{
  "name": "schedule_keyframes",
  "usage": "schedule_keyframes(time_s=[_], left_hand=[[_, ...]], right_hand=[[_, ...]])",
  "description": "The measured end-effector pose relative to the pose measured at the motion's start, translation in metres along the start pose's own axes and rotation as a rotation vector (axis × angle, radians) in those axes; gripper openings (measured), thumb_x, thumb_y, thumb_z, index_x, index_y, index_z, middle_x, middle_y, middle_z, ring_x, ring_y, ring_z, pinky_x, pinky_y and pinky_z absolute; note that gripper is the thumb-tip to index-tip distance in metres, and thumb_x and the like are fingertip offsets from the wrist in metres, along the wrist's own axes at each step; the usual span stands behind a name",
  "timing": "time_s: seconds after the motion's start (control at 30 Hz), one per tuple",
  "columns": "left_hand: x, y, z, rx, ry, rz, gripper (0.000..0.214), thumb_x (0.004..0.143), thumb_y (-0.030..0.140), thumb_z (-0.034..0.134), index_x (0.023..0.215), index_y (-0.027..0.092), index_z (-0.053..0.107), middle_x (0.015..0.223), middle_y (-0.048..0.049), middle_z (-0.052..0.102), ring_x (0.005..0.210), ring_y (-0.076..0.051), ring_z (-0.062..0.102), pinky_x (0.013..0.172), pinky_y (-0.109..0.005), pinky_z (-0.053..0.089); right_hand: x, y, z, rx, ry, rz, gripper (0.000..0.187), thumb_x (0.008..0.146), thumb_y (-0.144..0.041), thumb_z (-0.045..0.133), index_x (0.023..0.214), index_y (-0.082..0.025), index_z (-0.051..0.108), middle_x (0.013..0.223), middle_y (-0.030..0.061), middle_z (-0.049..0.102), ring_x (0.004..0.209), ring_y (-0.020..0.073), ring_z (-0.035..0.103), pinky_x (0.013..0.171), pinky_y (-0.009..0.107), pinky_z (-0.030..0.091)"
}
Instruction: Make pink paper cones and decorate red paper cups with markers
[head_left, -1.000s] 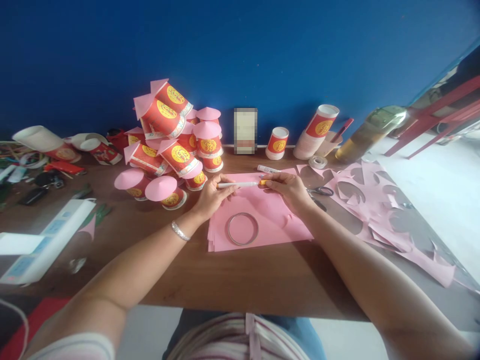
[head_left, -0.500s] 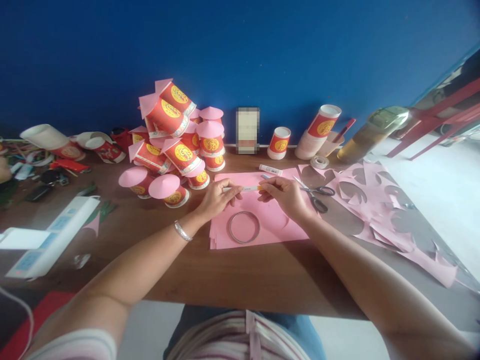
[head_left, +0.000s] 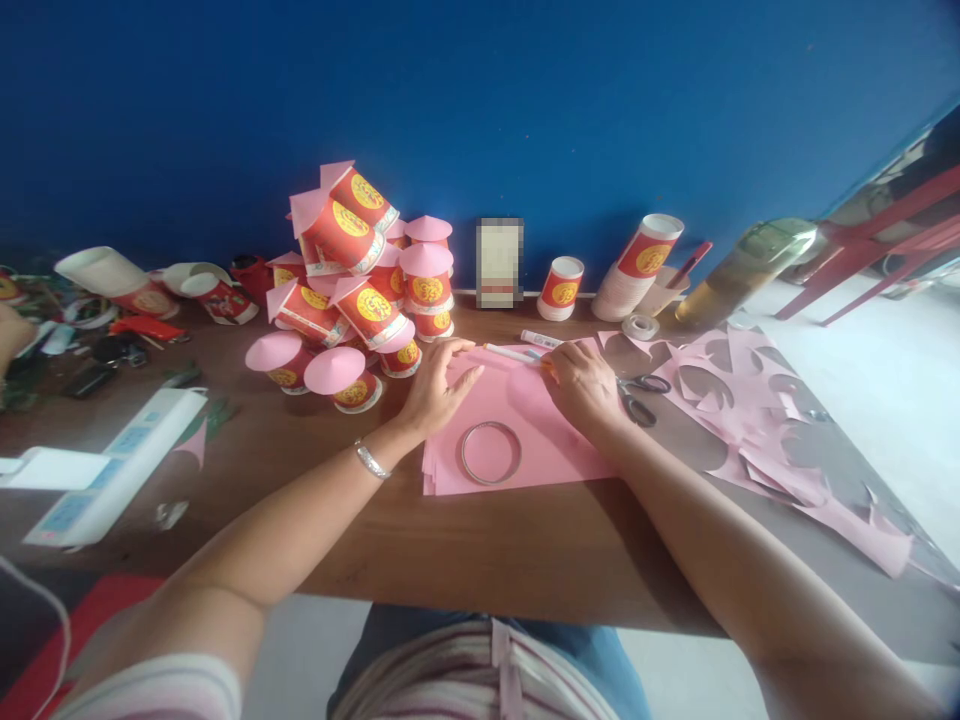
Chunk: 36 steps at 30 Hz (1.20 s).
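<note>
A slim white pen (head_left: 510, 354) with an orange end lies low over the back of the pink paper sheets (head_left: 555, 455). Its orange end is in the curled fingers of my right hand (head_left: 586, 388). To the left, my left hand (head_left: 441, 392) is empty, with thumb and fingers apart at the sheets' left edge. A thin metal ring (head_left: 490, 453) lies flat on the paper, between and in front of both hands. Behind the pen is a white glue stick (head_left: 541, 340). Black-handled scissors (head_left: 640, 400) are just right of my right hand, their blades partly hidden.
Red paper cups with pink cone tops (head_left: 367, 308) are piled at left. A single cup (head_left: 561, 290), stacked cups (head_left: 637, 265), a tape roll (head_left: 640, 327) and a bottle (head_left: 742, 272) stand behind. Pink scraps (head_left: 757, 420) cover the right; a power strip (head_left: 124, 455) lies left.
My left hand has let go of the pen and opened. The pen, in my right hand, has moved back and down toward the paper. The ring stays in place.
</note>
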<state>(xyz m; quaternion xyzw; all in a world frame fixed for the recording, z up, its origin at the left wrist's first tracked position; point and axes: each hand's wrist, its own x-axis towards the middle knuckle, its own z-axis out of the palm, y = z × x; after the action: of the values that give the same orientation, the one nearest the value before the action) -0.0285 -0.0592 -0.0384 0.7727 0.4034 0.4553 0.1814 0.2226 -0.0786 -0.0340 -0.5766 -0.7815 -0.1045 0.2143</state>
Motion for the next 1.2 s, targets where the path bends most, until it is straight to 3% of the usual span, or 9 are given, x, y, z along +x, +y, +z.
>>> schedule_keyframes(time_s=[0.17, 0.3, 0.43, 0.53, 0.63, 0.83, 0.97, 1.1, 1.2], left_hand=[[-0.004, 0.000, -0.002, 0.036, -0.002, 0.045, 0.020, 0.094, 0.031, 0.062, 0.111, 0.021, 0.061, 0.109, -0.0093, 0.067, 0.099, -0.021, 0.063, 0.087, -0.036, 0.052], [-0.006, 0.000, -0.003, 0.017, -0.066, 0.063, 0.015, 0.095, 0.031, 0.059, 0.106, 0.021, 0.064, 0.102, -0.0081, 0.068, 0.094, -0.021, 0.063, 0.085, -0.036, 0.052], [-0.008, -0.003, -0.004, 0.022, -0.065, 0.068, 0.014, 0.095, 0.029, 0.058, 0.105, 0.021, 0.065, 0.100, -0.0076, 0.068, 0.092, -0.021, 0.063, 0.086, -0.036, 0.051], [-0.009, -0.005, -0.006, 0.054, -0.062, 0.064, 0.013, 0.094, 0.026, 0.058, 0.104, 0.021, 0.065, 0.100, -0.0076, 0.068, 0.093, -0.021, 0.063, 0.089, -0.037, 0.051], [-0.009, -0.005, -0.007, 0.075, -0.085, 0.037, 0.013, 0.094, 0.027, 0.057, 0.103, 0.022, 0.066, 0.100, -0.0078, 0.068, 0.093, -0.022, 0.063, 0.088, -0.038, 0.052], [-0.008, -0.004, -0.007, 0.041, -0.139, 0.058, 0.010, 0.093, 0.026, 0.058, 0.096, 0.023, 0.066, 0.097, -0.0071, 0.068, 0.094, -0.022, 0.063, 0.090, -0.039, 0.051], [-0.009, -0.004, -0.008, 0.043, -0.128, 0.118, 0.012, 0.095, 0.024, 0.054, 0.099, 0.022, 0.065, 0.097, -0.0067, 0.069, 0.093, -0.022, 0.063, 0.091, -0.039, 0.050], [-0.011, -0.007, -0.006, 0.073, -0.087, 0.040, 0.015, 0.093, 0.025, 0.055, 0.105, 0.021, 0.064, 0.105, -0.0074, 0.069, 0.097, -0.023, 0.063, 0.095, -0.039, 0.049], [-0.012, -0.011, -0.003, 0.122, -0.085, 0.022, 0.026, 0.093, 0.031, 0.058, 0.117, 0.019, 0.061, 0.116, -0.0105, 0.068, 0.108, -0.026, 0.061, 0.102, -0.042, 0.047]], right_hand=[[-0.001, 0.001, -0.004, 0.011, -0.011, 0.023, 0.026, 0.098, -0.024, 0.053, 0.108, -0.015, 0.075, 0.106, 0.0167, 0.071, 0.100, 0.0319, 0.061, 0.086, 0.044, 0.052], [-0.006, -0.016, -0.014, 0.295, -0.098, -0.155, 0.031, 0.101, -0.037, 0.056, 0.120, -0.018, 0.071, 0.114, 0.0147, 0.072, 0.106, 0.0299, 0.065, 0.091, 0.044, 0.055], [-0.012, -0.036, -0.025, 0.487, -0.319, -0.402, 0.065, 0.089, -0.058, 0.071, 0.140, -0.018, 0.060, 0.136, 0.0172, 0.066, 0.128, 0.0338, 0.058, 0.108, 0.052, 0.049], [-0.019, -0.049, -0.033, 0.514, -0.431, -0.479, 0.089, 0.079, -0.067, 0.077, 0.148, -0.017, 0.052, 0.148, 0.0200, 0.057, 0.138, 0.0369, 0.050, 0.113, 0.056, 0.045], [-0.023, -0.057, -0.039, 0.496, -0.464, -0.485, 0.087, 0.078, -0.061, 0.081, 0.149, -0.019, 0.052, 0.147, 0.0185, 0.057, 0.138, 0.0369, 0.049, 0.114, 0.057, 0.042], [-0.026, -0.065, -0.044, 0.432, -0.477, -0.482, 0.055, 0.085, -0.033, 0.074, 0.136, -0.016, 0.062, 0.131, 0.0177, 0.066, 0.121, 0.0333, 0.059, 0.107, 0.052, 0.048], [-0.026, -0.057, -0.045, 0.414, -0.385, -0.438, 0.059, 0.088, -0.036, 0.070, 0.142, -0.015, 0.057, 0.135, 0.0196, 0.064, 0.127, 0.0349, 0.057, 0.108, 0.053, 0.047], [-0.021, -0.035, -0.052, 0.318, -0.235, -0.275, 0.065, 0.089, -0.040, 0.069, 0.146, -0.016, 0.051, 0.140, 0.0202, 0.059, 0.130, 0.0389, 0.053, 0.109, 0.058, 0.044], [-0.019, -0.018, -0.054, 0.181, -0.226, -0.168, 0.059, 0.087, -0.043, 0.069, 0.138, -0.016, 0.056, 0.132, 0.0191, 0.062, 0.122, 0.0403, 0.055, 0.103, 0.058, 0.046]])
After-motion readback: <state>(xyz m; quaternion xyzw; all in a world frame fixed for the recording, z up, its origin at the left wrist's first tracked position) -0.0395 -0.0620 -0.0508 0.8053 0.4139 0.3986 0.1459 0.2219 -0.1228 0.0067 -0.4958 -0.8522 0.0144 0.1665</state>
